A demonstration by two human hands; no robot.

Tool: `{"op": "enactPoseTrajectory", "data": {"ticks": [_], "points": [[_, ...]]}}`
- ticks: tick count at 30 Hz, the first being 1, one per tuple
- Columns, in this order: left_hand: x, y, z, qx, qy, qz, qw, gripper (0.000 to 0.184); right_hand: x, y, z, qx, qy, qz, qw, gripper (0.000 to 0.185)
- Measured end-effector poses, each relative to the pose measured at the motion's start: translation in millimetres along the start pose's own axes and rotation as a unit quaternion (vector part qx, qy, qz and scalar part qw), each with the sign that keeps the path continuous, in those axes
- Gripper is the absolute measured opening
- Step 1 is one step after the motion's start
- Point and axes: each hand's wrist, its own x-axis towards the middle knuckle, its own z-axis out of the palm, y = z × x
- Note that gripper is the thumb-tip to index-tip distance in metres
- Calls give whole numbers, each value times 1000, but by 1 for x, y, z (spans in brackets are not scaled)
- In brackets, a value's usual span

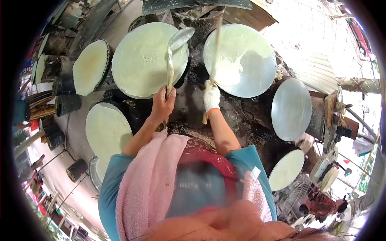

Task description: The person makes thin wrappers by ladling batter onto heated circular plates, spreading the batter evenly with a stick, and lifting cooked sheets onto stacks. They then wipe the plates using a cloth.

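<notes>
My left hand (163,105), bare, is closed around the wooden handle of a metal ladle (181,38). The ladle's bowl hangs over the right edge of a large round griddle coated with pale batter (144,56). In a white glove with an orange cuff, my right hand (212,96) grips a long thin wooden stick (218,48). The stick reaches over the left side of a second round griddle (259,76). Wet batter (229,70) covers that griddle's left and upper part, while bare grey metal shows at lower right. Whatever is at the stick's far end is hard to make out.
More round griddles stand around me: a bare grey one (291,109) at right, a coated one (286,170) below it, and coated ones at left (106,130) and upper left (91,67). A pink towel (150,180) hangs over my front. Another person (323,205) is at lower right.
</notes>
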Motion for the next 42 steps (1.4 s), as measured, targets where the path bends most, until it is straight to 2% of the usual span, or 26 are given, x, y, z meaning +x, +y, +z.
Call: {"op": "enactPoseTrajectory", "data": {"ticks": [1,3,5,6,7,10,11,13,17,19,20,21,23,24,25,27,29,31,33,34,35,37,38,39,41,42], "points": [[-5,-2,-5,5,-2,-17,1000,15,-8,-3,-16,-24,23,18,999,38],[-15,-6,-12,16,-3,-49,999,14,-10,14,-46,-16,61,-15,998,39],[-22,-10,-16,-61,-10,-75,995,13,-11,10,-79,-14,57,33,998,35],[-26,-3,-17,-70,-4,-77,995,13,-5,15,-88,118,33,68,990,34],[-28,1,-17,-77,5,-79,994,13,-2,13,-91,133,47,96,985,32],[-33,-2,-16,-101,-9,-106,989,12,-10,24,-85,-65,-12,-54,996,45],[-35,2,-13,-99,-9,-108,989,11,-26,24,-85,-113,-9,-141,983,47],[-38,12,-2,-108,-8,-120,987,9,-30,29,-108,-301,-12,-81,950,43],[-51,34,28,-139,0,-142,980,8,3,31,-172,-277,61,-57,957,40],[-57,43,46,-145,6,-141,979,9,26,29,-193,-202,44,-64,976,41],[-60,50,55,-134,10,-135,982,10,23,18,-198,-111,18,-40,993,42],[-63,57,63,-122,14,-127,984,10,14,9,-198,-92,-16,-1,996,39],[-70,69,79,-83,36,-125,988,13,2,35,-195,-191,-54,-134,971,38],[-74,73,86,-86,47,-127,987,13,-7,41,-203,-323,-119,-111,932,40],[-77,76,93,-89,59,-129,986,14,-16,29,-218,-336,-134,-74,929,40],[-82,76,101,-90,75,-137,984,14,1,36,-246,-356,-65,-38,932,37],[-86,80,111,-96,87,-151,980,14,38,54,-267,-329,-2,-90,940,37],[-88,80,121,-87,89,-142,982,14,61,35,-284,-250,-6,-74,965,43],[-86,79,129,-80,79,-133,985,13,63,24,-290,-172,-69,-32,982,48],[-84,84,134,-75,73,-146,984,13,62,41,-282,-185,-80,-41,979,47],[-80,86,137,-77,66,-149,984,13,61,80,-276,-200,-126,-95,967,48],[-74,89,144,-85,56,-158,982,13,25,72,-291,-308,-140,-99,936,56],[-71,90,146,-84,51,-158,982,14,27,77,-297,-334,-118,-78,932,62],[-70,90,149,-79,48,-160,983,14,37,70,-298,-348,-54,-29,935,59],[-67,89,154,-69,41,-161,984,14,74,63,-293,-321,26,-139,937,59],[-67,88,154,-72,34,-164,983,14,82,18,-296,-408,10,-65,911,63]]}}
